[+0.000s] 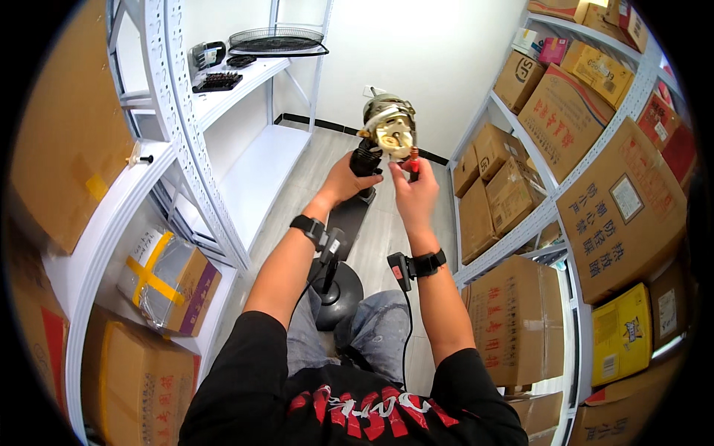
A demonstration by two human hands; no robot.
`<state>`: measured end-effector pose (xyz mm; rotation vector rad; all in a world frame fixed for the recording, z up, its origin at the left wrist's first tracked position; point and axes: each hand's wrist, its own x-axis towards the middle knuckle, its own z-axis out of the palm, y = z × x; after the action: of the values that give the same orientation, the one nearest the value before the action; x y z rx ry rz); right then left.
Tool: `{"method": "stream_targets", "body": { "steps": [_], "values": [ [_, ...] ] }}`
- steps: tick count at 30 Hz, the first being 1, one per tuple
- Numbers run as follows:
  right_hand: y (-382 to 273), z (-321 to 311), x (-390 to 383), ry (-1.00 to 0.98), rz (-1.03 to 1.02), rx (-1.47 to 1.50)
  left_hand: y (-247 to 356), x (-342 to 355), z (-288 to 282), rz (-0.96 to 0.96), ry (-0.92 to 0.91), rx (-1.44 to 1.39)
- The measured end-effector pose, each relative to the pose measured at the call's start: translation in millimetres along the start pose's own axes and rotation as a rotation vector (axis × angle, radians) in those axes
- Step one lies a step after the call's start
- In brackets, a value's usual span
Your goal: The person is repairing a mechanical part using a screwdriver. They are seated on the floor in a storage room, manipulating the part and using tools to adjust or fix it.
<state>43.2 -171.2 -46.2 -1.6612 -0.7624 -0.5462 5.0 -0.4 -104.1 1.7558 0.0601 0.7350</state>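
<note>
The bared motor of a stand fan (393,128), with metal and cream-coloured parts showing, sits on top of a black pole ahead of me. My left hand (348,181) is closed round the black neck (365,157) just under the motor. In my right hand (414,195) is a small screwdriver with a red handle (415,165), held upright in the fingers beside the motor's right side. Whether its tip touches the motor I cannot tell. The fan's round black base (338,296) stands on the floor between my legs.
A round wire fan guard (277,41), a black rack of small pieces (217,82) and a dark rounded housing (208,55) lie on the left shelf. A small white-and-black knob (139,159) rests on the nearer shelf. Shelves of cardboard boxes (513,320) flank me on both sides.
</note>
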Motion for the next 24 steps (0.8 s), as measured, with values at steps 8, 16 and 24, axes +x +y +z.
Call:
{"method": "stream_targets", "body": {
  "steps": [8, 16, 24],
  "values": [
    [4.3, -24.9, -15.1, -0.121, 0.071, 0.218, 44.5, -79.0, 39.6, -0.008, 0.532, 0.218],
    [-24.8, -19.2, -41.1, -0.25, 0.167, 0.28, 70.7, -101.5, 3.2, -0.001, 0.38, 0.157],
    [-56.4, -11.7, -50.6, -0.211, 0.222, 0.148, 26.0, -56.2, -50.6, 0.33, 0.351, -0.086]
  ]
}}
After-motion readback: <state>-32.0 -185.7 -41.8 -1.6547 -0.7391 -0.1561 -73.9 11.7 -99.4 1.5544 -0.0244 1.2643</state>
